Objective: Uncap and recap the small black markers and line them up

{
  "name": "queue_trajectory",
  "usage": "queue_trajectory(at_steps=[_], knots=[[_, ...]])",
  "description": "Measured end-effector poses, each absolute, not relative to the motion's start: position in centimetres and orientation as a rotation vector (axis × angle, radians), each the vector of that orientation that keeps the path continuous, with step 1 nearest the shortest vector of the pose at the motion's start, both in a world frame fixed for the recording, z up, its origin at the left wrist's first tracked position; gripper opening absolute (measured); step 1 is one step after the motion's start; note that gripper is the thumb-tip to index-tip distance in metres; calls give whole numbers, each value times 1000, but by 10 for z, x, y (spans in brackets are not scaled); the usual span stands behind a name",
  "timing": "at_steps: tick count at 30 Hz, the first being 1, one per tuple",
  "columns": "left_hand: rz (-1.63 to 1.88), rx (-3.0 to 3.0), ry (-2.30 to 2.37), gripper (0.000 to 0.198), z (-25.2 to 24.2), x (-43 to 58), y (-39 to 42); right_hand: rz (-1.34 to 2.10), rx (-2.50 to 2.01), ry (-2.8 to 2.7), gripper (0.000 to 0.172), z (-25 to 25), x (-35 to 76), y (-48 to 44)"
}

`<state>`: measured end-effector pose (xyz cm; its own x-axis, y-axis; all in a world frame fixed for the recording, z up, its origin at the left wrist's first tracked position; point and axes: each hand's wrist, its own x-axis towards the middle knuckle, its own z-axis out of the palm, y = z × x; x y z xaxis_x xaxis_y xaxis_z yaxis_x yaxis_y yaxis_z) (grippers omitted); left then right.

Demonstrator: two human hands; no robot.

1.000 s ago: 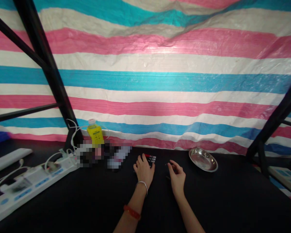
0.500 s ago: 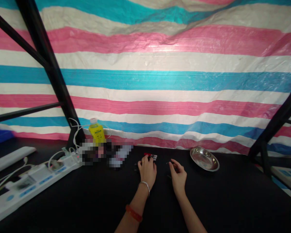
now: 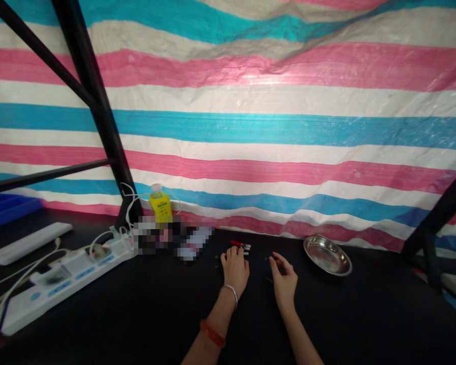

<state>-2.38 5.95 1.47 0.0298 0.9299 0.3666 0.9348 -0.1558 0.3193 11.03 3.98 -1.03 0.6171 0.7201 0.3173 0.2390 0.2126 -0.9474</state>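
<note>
My left hand (image 3: 235,271) is over the black table, palm down, with its bent fingers a little apart. Just beyond its fingertips lie a small red piece (image 3: 235,243) and some small whitish or silvery pieces (image 3: 247,247); the hand covers part of this group. My right hand (image 3: 285,279) is to the right, thumb and index finger pinched together at a tiny dark piece (image 3: 267,258), too small to name. Another small dark piece (image 3: 269,280) lies left of that hand. A few dark bits (image 3: 217,257) show beside my left hand.
A round steel dish (image 3: 327,255) stands right of my right hand. Leftward are a pixelated flat object (image 3: 195,242), a yellow bottle (image 3: 161,205), a white power strip (image 3: 72,279) with cables, and a blue tray (image 3: 11,209). Black frame posts (image 3: 99,111) and a striped sheet (image 3: 251,126) stand behind.
The view has turned slightly left, so everything appears farther right. Both hands keep nearly the same places and poses on the table; the red piece shows a little more beyond my left fingertips.
</note>
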Motion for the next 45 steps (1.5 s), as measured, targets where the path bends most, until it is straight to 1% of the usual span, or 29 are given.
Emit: queue_trajectory(at_steps=[7, 12, 25, 34, 45], knots=[[-774, -2306, -1987, 26, 17, -24, 59, 427, -1358, -880, 49, -8, 109, 39], [-737, -2327, -1966, 25, 16, -24, 59, 430, -1359, -872, 46, -7, 109, 38], [-610, -2352, -1967, 30, 16, -21, 60, 445, -1366, -878, 47, -7, 109, 38], [-691, -2447, -1902, 29, 18, -22, 61, 415, -1353, -878, 47, -7, 108, 38], [-736, -2611, -1784, 38, 16, -23, 62, 409, -1354, -880, 47, -5, 108, 37]])
